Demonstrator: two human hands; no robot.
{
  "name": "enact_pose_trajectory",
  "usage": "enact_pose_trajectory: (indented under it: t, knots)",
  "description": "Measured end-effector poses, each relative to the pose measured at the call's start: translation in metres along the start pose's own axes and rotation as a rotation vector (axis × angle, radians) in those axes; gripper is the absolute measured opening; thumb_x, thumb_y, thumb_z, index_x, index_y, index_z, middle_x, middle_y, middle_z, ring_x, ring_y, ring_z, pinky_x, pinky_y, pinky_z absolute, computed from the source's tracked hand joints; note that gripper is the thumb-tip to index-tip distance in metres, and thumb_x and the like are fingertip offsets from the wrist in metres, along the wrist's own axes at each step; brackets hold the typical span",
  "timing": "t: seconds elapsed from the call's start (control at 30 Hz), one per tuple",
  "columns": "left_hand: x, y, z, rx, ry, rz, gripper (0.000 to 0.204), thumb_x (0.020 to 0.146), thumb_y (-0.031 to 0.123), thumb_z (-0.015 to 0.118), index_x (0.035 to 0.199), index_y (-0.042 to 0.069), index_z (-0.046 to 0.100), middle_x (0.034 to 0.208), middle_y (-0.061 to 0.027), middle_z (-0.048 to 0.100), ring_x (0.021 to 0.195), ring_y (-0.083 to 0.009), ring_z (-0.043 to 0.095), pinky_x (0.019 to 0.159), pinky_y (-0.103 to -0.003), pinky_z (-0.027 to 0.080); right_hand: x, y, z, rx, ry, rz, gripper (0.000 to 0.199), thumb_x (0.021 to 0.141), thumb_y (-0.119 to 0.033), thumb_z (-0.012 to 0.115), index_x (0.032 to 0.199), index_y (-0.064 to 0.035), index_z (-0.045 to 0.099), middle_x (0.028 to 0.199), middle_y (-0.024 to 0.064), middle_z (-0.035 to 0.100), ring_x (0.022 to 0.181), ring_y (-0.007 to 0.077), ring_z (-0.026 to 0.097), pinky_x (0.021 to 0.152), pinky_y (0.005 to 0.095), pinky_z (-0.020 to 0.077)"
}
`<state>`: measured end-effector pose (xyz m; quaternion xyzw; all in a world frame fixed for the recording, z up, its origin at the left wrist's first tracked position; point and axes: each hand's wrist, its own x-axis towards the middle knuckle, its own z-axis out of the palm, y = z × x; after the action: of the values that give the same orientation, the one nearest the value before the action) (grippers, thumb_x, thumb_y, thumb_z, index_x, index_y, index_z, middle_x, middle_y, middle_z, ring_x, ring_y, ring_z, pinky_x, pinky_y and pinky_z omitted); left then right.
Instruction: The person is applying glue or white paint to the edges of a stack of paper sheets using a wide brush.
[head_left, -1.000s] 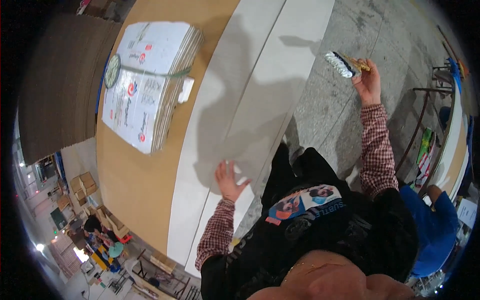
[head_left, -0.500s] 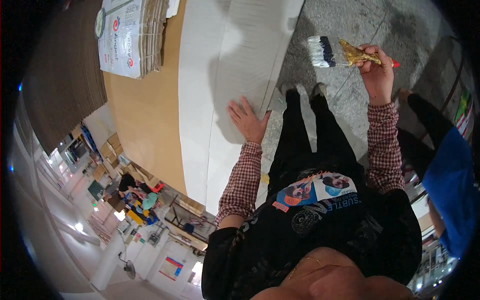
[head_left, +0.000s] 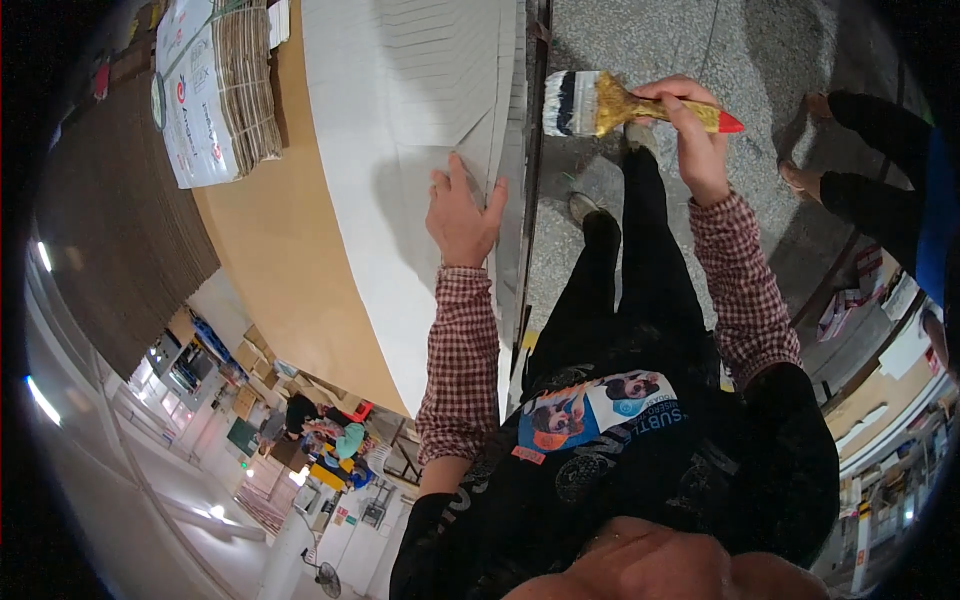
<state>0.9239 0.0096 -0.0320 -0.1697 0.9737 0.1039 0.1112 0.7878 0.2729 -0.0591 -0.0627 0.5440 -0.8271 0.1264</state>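
Note:
My left hand lies with its fingers apart on a layer of pale grey-white sheets. Close to its fingertips, the sheets' edges show as several staggered lines along the table's right side. My right hand is closed around the handle of a wide paintbrush. The handle is gold-yellow with a red tip, and the pale bristles carry a dark band. Pointing left, the brush is over the floor just right of the table edge, apart from the sheets.
Brown board covers the table left of the sheets. On it sits a tied bundle of flattened cardboard with white printed faces. Beyond stands a tall stack of brown corrugated board. Another person's legs are at the right.
My right hand has brought the brush left, nearer the table edge, with the handle now more level. The left hand still rests on the sheets, whose staggered edges show more. The view has shifted.

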Motion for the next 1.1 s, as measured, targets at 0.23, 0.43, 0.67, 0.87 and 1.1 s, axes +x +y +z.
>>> enact_pose_trajectory:
  t: [0.23, 0.43, 0.67, 0.87, 1.1]
  knots:
    - [0.001, -0.008, -0.006, -0.023, -0.021, 0.035, 0.072, 0.082, 0.048, 0.059, 0.13, -0.003, 0.044, 0.115, -0.0324, 0.051, 0.095, -0.0403, 0.057, 0.077, -0.044, 0.048, 0.001, 0.014, 0.016, -0.029, -0.069, 0.014, 0.014, 0.091, -0.01, 0.053, 0.093, 0.0002, 0.063, 0.096, 0.0096, 0.066, 0.087, 0.0148, 0.063, 0.072, 0.0273, 0.0545]
    - [0.003, -0.007, -0.013, -0.043, -0.048, 0.071, 0.068, 0.084, 0.046, 0.057, 0.129, -0.004, 0.046, 0.108, -0.0318, 0.054, 0.087, -0.0401, 0.06, 0.073, -0.043, 0.049, 0.008, 0.017, 0.022, -0.078, -0.1, 0.001, 0.013, 0.09, -0.009, 0.053, 0.092, 0.0001, 0.062, 0.095, 0.0084, 0.066, 0.085, 0.0123, 0.062, 0.071, 0.0256, 0.0535]
    - [0.003, -0.005, -0.015, -0.066, -0.03, 0.08, 0.065, 0.082, 0.045, 0.059, 0.125, -0.004, 0.049, 0.103, -0.0278, 0.055, 0.084, -0.0376, 0.06, 0.069, -0.043, 0.049, 0.019, 0.027, 0.031, -0.117, -0.117, -0.012, 0.012, 0.09, -0.007, 0.054, 0.091, 0.0005, 0.063, 0.094, 0.0083, 0.066, 0.081, 0.0115, 0.062, 0.069, 0.0244, 0.0524]
    - [0.002, -0.005, -0.012, -0.059, -0.01, 0.068, 0.066, 0.081, 0.044, 0.06, 0.125, -0.004, 0.049, 0.099, -0.0245, 0.053, 0.083, -0.037, 0.058, 0.067, -0.043, 0.048, 0.008, 0.024, 0.037, -0.13, -0.181, 0.049, 0.013, 0.09, -0.008, 0.053, 0.09, 0.0012, 0.063, 0.091, 0.0076, 0.066, 0.078, 0.0104, 0.061, 0.068, 0.0234, 0.0517]
    - [0.002, -0.003, -0.011, -0.06, 0.002, 0.066, 0.067, 0.08, 0.045, 0.061, 0.125, -0.003, 0.049, 0.104, -0.0282, 0.052, 0.085, -0.0387, 0.059, 0.068, -0.043, 0.049, 0.014, 0.022, 0.04, -0.277, -0.183, -0.039, 0.012, 0.09, -0.007, 0.054, 0.089, 0.0016, 0.062, 0.088, 0.008, 0.066, 0.075, 0.0092, 0.06, 0.066, 0.0233, 0.051]
